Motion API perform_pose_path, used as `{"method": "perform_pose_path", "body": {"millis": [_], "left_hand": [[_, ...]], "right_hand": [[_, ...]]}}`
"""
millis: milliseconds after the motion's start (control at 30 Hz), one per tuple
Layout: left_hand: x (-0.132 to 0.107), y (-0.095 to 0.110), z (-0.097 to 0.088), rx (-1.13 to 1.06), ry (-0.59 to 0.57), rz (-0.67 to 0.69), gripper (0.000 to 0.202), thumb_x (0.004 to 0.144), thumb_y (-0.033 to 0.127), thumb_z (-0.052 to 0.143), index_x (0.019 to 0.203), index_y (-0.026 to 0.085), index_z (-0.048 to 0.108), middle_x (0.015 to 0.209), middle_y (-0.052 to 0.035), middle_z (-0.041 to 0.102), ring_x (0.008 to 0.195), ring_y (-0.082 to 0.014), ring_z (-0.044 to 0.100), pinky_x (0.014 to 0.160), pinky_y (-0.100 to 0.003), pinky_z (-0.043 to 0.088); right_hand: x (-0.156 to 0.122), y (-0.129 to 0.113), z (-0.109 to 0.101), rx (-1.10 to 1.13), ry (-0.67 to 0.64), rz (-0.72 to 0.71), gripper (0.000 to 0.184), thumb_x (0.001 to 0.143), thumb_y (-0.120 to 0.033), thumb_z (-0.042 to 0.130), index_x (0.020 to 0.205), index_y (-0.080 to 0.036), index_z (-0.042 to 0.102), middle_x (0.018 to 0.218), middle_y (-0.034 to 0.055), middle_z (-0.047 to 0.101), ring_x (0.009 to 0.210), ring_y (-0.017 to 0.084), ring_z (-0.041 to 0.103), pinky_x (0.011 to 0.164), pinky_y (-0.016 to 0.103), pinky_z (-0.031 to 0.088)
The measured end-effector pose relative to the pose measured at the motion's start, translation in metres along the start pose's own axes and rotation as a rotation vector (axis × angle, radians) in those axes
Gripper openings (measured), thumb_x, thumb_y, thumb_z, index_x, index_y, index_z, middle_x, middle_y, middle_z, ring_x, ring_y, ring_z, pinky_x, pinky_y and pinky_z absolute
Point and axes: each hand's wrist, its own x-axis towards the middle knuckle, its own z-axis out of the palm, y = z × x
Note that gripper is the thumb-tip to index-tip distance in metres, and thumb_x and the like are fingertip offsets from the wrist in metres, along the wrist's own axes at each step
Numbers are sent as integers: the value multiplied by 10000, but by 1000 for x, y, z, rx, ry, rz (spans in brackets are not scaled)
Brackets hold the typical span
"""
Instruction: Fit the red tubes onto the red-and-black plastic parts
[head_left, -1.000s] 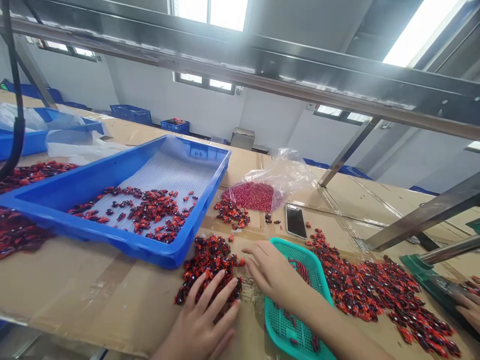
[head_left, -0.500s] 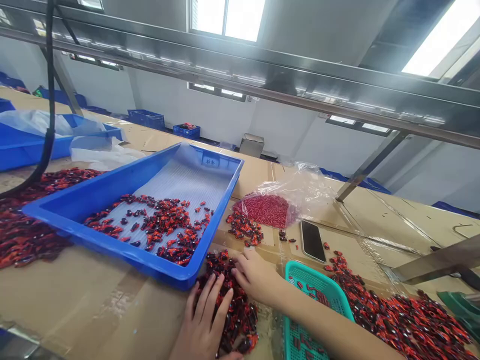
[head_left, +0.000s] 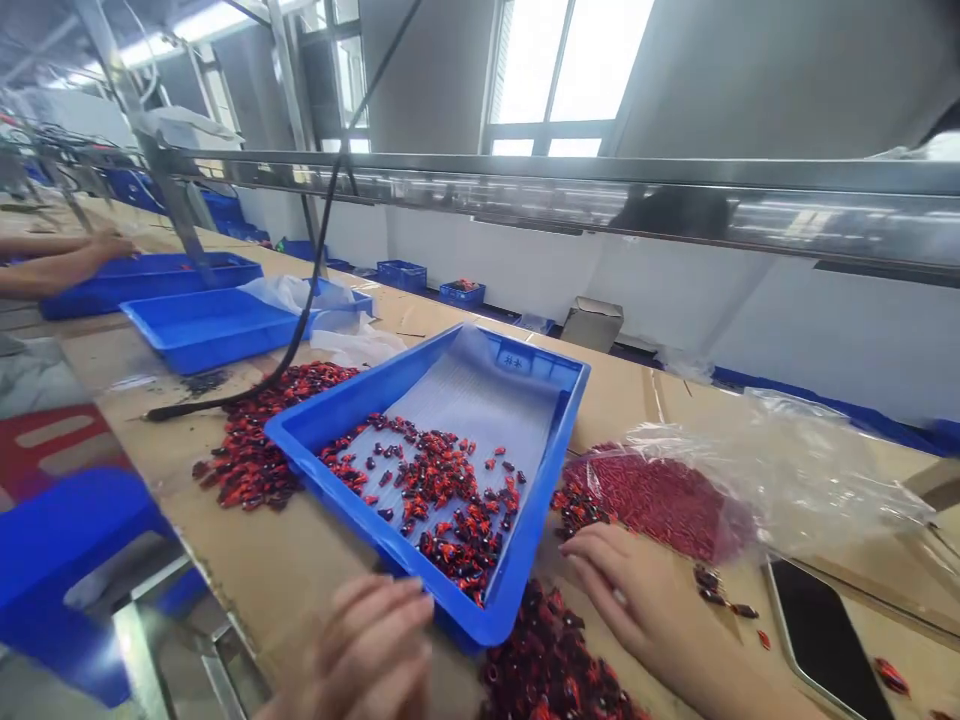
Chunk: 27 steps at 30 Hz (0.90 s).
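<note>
My left hand (head_left: 367, 650) is blurred, fingers loosely bent and side by side, in front of the near edge of a blue tray (head_left: 337, 510). Nothing shows in it; whether it touches the tray I cannot tell. Inside the tray, small glossy red-and-black pieces (head_left: 442, 480) lie on a white ribbed liner. My right hand (head_left: 637, 585) has its fingers stretched out and holds nothing visible. Its fingertips are beside a small heap of the same pieces (head_left: 581, 508), right of the tray. A darker pile (head_left: 551, 660) lies between my hands.
A clear plastic bag (head_left: 675, 500) of small dark-red pieces lies at the right, near a phone (head_left: 825, 630). Another pile (head_left: 262, 440), a black cable (head_left: 319, 260) and a second blue tray (head_left: 202, 330) are at the left. Another person's hands (head_left: 97, 255) are farther left.
The view has swung left, bringing in another person's arms. My hands have come off the pile and apart; the left is at the tray's near edge, the right beside the small heap.
</note>
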Motion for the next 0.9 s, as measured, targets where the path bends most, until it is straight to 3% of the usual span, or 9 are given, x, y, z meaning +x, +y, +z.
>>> {"method": "perform_pose_path", "body": {"millis": [67, 133, 233, 333, 400, 533, 900], "left_hand": [[45, -52, -12, 41, -215, -188, 192, 1034, 195, 528, 1163, 253, 658, 1250, -78, 743, 1245, -253, 659, 1113, -476, 518], [89, -106, -4, 83, -409, -287, 208, 1073, 263, 520, 1196, 201, 677, 1253, -99, 728, 1196, -258, 680, 1076, -479, 547], [129, -175, 33, 142, -716, -426, 300, 1021, 364, 686, 1256, 178, 666, 1278, -98, 696, 1084, -250, 711, 932, -466, 618], [135, -218, 70, 218, -948, -541, 356, 1014, 358, 700, 1314, 178, 640, 1326, -108, 672, 1113, -265, 704, 933, -480, 622], [128, -235, 82, 269, -1046, -593, 378, 1011, 356, 702, 1338, 181, 629, 1365, -114, 654, 1156, -281, 690, 962, -503, 611], [111, -257, 88, 318, -1152, -630, 389, 1014, 358, 696, 1356, 188, 620, 1391, -118, 640, 1179, -287, 680, 979, -513, 602], [106, -297, 96, 152, -1446, -678, 365, 1013, 361, 700, 1323, 179, 635, 1330, -107, 669, 1117, -269, 703, 931, -479, 622]], "right_hand": [[31, 7, -15, 31, 37, -1, 302, 1098, -260, 392, 1085, -220, 691, 1051, 94, 747, 964, 238, 717, 852, 410, 595], [70, 11, -16, 42, 17, 16, 310, 1099, -259, 392, 1097, -200, 697, 1079, 103, 753, 1009, 243, 714, 905, 424, 585], [132, 11, 7, 28, -55, 35, 237, 1091, -235, 483, 1158, -165, 699, 1107, 97, 756, 1059, 237, 716, 973, 440, 574], [185, 9, 44, -5, -162, 71, 236, 1050, -323, 647, 1225, -169, 685, 1215, 83, 724, 1081, 240, 712, 959, 464, 597], [210, 7, 67, -34, -221, 109, 325, 1028, -370, 689, 1291, -182, 660, 1306, 94, 685, 1105, 252, 703, 941, 474, 610], [235, 10, 95, -85, -296, 185, 356, 1027, -365, 689, 1329, -183, 642, 1340, 103, 667, 1129, 265, 695, 946, 485, 610], [228, 28, 107, -55, -368, 218, 335, 1033, -371, 678, 1312, -187, 652, 1330, 101, 674, 1123, 258, 697, 950, 480, 607]]}}
